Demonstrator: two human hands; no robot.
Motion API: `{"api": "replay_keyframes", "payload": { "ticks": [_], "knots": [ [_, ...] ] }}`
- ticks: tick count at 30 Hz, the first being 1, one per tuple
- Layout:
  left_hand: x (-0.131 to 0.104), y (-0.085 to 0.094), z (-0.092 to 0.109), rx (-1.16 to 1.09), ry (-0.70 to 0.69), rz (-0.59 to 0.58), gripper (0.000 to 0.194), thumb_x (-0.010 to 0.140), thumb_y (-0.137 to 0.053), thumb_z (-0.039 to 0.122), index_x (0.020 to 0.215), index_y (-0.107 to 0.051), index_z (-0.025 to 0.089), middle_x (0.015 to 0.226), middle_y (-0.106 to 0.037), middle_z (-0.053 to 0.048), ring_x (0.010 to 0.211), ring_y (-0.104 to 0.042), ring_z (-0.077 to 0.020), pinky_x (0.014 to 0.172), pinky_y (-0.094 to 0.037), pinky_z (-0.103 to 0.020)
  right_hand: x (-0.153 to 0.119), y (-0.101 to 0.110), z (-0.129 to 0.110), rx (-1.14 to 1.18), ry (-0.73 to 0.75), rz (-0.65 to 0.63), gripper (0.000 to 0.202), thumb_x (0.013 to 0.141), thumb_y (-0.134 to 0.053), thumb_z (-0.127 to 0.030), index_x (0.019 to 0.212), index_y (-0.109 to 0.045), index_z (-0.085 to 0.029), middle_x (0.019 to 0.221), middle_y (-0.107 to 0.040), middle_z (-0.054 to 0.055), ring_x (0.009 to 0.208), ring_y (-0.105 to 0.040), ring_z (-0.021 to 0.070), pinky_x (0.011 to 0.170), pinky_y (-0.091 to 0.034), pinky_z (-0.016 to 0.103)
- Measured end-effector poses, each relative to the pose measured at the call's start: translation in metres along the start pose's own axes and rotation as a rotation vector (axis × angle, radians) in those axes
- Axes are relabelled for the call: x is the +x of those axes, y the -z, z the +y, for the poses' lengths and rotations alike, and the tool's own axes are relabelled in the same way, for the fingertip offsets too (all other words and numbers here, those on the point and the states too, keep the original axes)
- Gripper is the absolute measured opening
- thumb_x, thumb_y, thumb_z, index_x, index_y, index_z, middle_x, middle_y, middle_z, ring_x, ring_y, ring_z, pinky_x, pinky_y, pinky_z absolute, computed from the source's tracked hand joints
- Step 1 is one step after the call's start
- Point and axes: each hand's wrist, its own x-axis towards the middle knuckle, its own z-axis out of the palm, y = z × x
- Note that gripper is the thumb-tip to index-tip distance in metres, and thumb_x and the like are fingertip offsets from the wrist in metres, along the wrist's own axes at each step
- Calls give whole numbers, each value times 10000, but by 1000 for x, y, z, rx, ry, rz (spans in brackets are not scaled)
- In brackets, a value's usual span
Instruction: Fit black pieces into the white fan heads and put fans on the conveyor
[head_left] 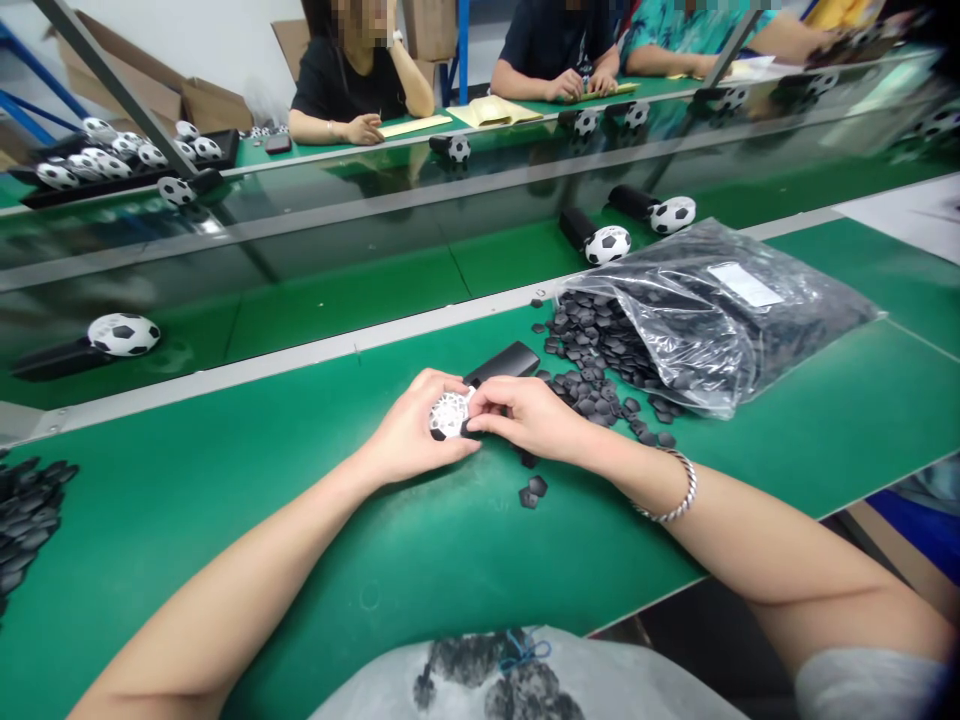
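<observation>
Between my hands is a small white and black soccer ball piece (448, 414) joined to a black handle (506, 362). My left hand (411, 428) curls round the ball from the left, with thumb below and fingers above. On the ball's right side, my right hand (525, 415) pinches a small black piece (466, 427) against it. Loose black pentagon pieces (592, 395) lie just beyond my right hand, and a few more pentagons (533, 492) sit nearer to me. The fingertips partly cover the ball.
A clear plastic bag (720, 310) of black pieces spills onto the green table (315, 560) at right. Another pile of black pieces (30, 520) is at far left. Past the metal rail (300, 370), a green belt (360, 300) carries finished-looking soccer balls (607, 245). People sit opposite.
</observation>
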Motion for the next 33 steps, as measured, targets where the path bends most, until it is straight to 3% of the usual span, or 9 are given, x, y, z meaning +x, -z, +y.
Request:
{"api": "replay_keyframes", "payload": {
  "ticks": [13, 19, 23, 26, 29, 33],
  "knots": [
    [-1, -10, 1, 57, 4, 96, 363, 633, -605, 165, 988, -530, 184, 974, -527, -51, 927, -522, -207, 816, -447, -344, 2, -4, 5, 79, -126, 33, 91, 751, -657, -230, 731, -599, -163, 664, -606, -32, 575, -526, 79, 549, -379, 184],
    [3, -5, -7, -48, 66, 178, 344, 603, -664, 180, 933, -564, 188, 944, -552, -30, 881, -553, -185, 806, -461, -324, 4, -6, 15, 69, -6, 84, 125, 804, -597, -286, 767, -577, -168, 702, -575, -1, 578, -511, 102, 537, -402, 211],
    [30, 29, -40, 39, 209, 446, 355, 637, -671, 239, 968, -553, 188, 964, -558, -31, 881, -564, -194, 808, -462, -352, 5, -7, 23, -14, 66, 69, 101, 833, -558, -271, 798, -577, -178, 803, -571, 35, 614, -513, 118, 555, -418, 241],
    [53, 60, -78, 262, 287, 628, 444, 694, -648, 299, 1093, -493, 181, 1119, -519, -79, 1059, -510, -229, 918, -412, -380, 4, -8, 25, -48, 100, 33, 72, 845, -542, -246, 818, -572, -186, 852, -580, 48, 680, -534, 135, 616, -447, 262],
    [64, 76, -111, 320, 359, 656, 588, 710, -630, 249, 1236, -390, 139, 1253, -427, -162, 1211, -401, -293, 994, -341, -435, 4, -8, 28, -100, 116, 10, 54, 851, -537, -232, 840, -568, -188, 886, -586, 57, 804, -552, 164, 726, -461, 298],
    [64, 75, -132, 337, 383, 631, 705, 716, -621, 275, 1329, -292, 156, 1327, -362, -180, 1255, -356, -327, 997, -336, -472, 6, -9, 31, -168, 110, -25, 71, 847, -556, -251, 862, -578, -185, 900, -596, 59, 875, -549, 182, 792, -453, 325]
  ]
}}
